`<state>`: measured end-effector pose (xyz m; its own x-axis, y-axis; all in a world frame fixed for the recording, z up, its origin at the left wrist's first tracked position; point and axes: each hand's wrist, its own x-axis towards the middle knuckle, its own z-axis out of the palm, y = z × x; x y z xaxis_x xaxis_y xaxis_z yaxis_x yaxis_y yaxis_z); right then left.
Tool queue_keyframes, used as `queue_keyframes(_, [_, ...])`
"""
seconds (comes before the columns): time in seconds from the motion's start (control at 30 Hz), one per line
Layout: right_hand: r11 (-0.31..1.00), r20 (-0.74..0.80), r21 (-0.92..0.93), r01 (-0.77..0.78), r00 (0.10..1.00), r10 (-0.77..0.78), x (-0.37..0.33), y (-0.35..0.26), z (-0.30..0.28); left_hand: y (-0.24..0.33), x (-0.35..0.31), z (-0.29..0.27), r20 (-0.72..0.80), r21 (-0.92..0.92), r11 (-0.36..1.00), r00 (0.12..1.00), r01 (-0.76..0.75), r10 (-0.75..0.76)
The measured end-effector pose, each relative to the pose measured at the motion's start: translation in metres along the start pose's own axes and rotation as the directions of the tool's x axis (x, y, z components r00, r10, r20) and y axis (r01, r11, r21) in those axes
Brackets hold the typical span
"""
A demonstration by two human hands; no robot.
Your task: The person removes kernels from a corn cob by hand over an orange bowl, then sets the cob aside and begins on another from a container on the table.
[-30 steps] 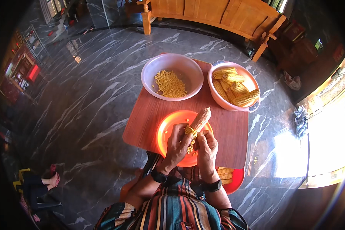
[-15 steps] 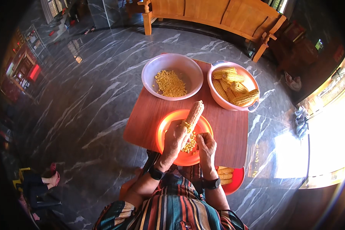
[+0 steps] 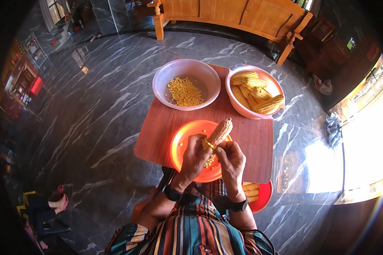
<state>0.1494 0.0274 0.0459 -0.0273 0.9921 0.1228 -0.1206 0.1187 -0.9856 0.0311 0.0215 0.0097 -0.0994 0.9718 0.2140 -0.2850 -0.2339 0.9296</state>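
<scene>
The fingers of the left hand (image 3: 193, 159) are closed around the lower part of a corn cob (image 3: 220, 132), which juts up out of that grip, leaning away from the person and toward the right. Beyond the fingers the cob is mostly bare: pale pinkish brown, rough and pitted, with a slightly ragged far tip. Right beside the left fingertips, a narrow band of yellow kernels (image 3: 207, 145) clings to it. The fingers of the right hand (image 3: 232, 165) are drawn narrow, thumb against forefinger, at the cob's near right side; whether a kernel sits between them cannot be told. Just below both sets of fingers, loose kernels (image 3: 210, 161) lie in an orange basin (image 3: 175, 148) on the reddish-brown tabletop (image 3: 255, 148). Farther ahead of the left fingers stands a pale bowl (image 3: 156, 87) holding more yellow kernels (image 3: 184, 92); ahead and to the right of the right fingers, a pink basin (image 3: 278, 85) holds a pile of full yellow ears (image 3: 256, 94).
</scene>
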Motion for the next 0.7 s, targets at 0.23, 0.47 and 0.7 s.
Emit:
queue_keyframes(0.23, [0.996, -0.053, -0.091, -0.025, 0.998, 0.02, -0.009, 0.014, 0.005, 0.006, -0.003, -0.002, -0.012, 0.174, 0.984, 0.999, -0.042, 0.044])
queue_keyframes(0.47, [0.999, -0.057, -0.04, -0.001, 0.998, -0.001, 0.001, 0.025, 0.01, 0.005, 0.0, -0.003, -0.01, 0.361, 0.918, 0.984, -0.164, 0.18])
queue_keyframes(0.7, [0.972, -0.083, 0.214, -0.102, 0.989, 0.122, 0.007, 0.038, 0.014, -0.008, 0.005, -0.007, -0.1, -0.014, 0.998, 0.993, 0.064, -0.065])
